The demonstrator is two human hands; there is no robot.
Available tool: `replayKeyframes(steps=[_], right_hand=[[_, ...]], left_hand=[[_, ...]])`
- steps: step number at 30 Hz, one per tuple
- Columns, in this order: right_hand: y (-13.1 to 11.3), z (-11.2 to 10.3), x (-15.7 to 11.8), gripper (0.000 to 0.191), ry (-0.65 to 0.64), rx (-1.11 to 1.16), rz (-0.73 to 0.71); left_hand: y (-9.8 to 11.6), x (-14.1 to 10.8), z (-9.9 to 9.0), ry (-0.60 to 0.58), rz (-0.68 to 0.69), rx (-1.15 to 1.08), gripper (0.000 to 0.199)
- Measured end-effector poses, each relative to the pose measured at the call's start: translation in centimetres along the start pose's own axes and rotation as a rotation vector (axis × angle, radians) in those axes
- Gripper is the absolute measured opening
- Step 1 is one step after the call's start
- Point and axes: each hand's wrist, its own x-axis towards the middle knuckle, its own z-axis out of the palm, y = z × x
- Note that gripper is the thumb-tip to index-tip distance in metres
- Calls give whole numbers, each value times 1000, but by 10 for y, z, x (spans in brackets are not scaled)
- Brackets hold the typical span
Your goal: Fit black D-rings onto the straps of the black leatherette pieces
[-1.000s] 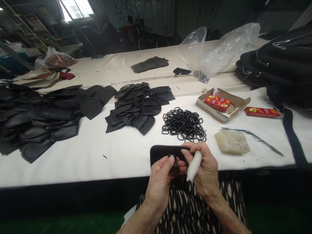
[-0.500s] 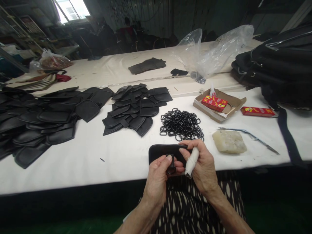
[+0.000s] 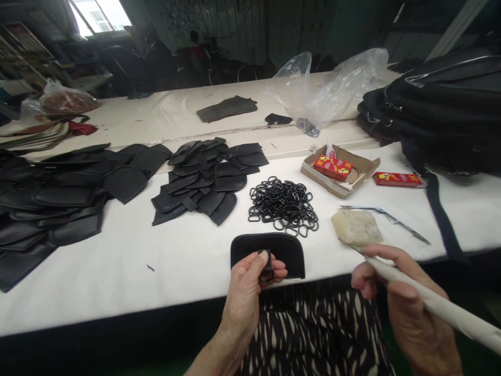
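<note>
My left hand (image 3: 248,277) pinches a short black strap (image 3: 264,257) with a dark ring at its lower end, thumb on top. This strap lies against a black leather flap (image 3: 289,255) with a rounded, piped edge, held from beneath by the fingers at the table's front edge. On the right, my right hand (image 3: 415,303) grips an awl (image 3: 434,298) with a long, white-wrapped handle. Its thin metal tip meets the front edge of a yellowish wax block (image 3: 357,227); whether it pierces the wax I cannot tell. A heap of black D-rings (image 3: 282,204) lies just beyond the flap.
Black leather pieces form a large pile (image 3: 66,196) at left and a smaller pile (image 3: 203,177) nearer the middle. Behind the wax lie metal tweezers (image 3: 395,219), a cardboard tray (image 3: 307,169) and a red box (image 3: 398,179). A black bag (image 3: 438,109) stands at right.
My right hand has left the flap and swung right to the wax block with the awl, its tip now pointing away from me. The left hand keeps its pinch on the strap.
</note>
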Motion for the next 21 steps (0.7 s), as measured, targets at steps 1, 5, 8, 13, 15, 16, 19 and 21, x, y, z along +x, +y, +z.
replayKeyframes(steps=[1, 5, 8, 13, 15, 16, 19, 21], right_hand=[[1, -7, 0, 58, 2, -58, -12], [1, -23, 5, 43, 166, -188, 21], [-2, -21, 10, 33, 301, -199, 97], [1, -18, 16, 26, 290, -271, 76], [4, -19, 18, 23, 290, -286, 46], [5, -19, 20, 22, 295, -290, 34], [8, -17, 25, 22, 296, -307, 7], [8, -15, 28, 22, 286, -310, -5]], left_hand=[[0, 1, 0, 5, -7, -4, 23], [2, 7, 4, 16, -39, -65, 18], [4, 14, 11, 24, -74, -116, 11], [4, 20, 19, 39, -107, -111, 10], [4, 20, 20, 38, -103, -100, 10], [3, 20, 20, 36, -101, -96, 10], [3, 21, 18, 34, -103, -90, 9], [3, 22, 17, 35, -115, -90, 9]])
